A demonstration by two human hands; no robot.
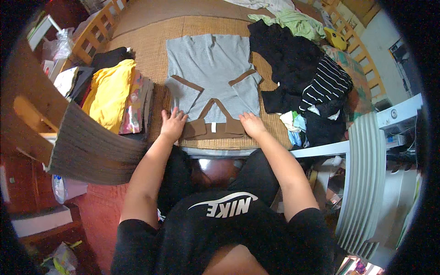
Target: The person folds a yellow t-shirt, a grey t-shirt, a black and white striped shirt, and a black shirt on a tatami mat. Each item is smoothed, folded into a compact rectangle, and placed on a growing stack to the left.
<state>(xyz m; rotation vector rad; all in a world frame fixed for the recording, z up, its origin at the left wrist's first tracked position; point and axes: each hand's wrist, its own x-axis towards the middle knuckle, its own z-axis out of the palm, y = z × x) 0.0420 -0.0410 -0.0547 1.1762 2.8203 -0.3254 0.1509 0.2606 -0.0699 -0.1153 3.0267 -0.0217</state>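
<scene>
A grey polo shirt [211, 59] with a brown collar and brown sleeve cuffs lies spread on a woven mat [156, 46]. Its collar points toward me, and both sleeves are folded inward over the body. My left hand [173, 124] rests at the left shoulder beside the collar, fingers spread. Opposite it, my right hand [252, 124] lies on the right shoulder by the collar's other end, its fingers stretched out flat. Neither hand grips the cloth.
Left of the shirt stands a stack of folded clothes with a yellow garment [110, 94] on top. A heap of black clothes [288, 59] and a striped garment [325, 85] lies to the right. Wooden rails [94, 39] border the bed. Grey ridged panels flank me.
</scene>
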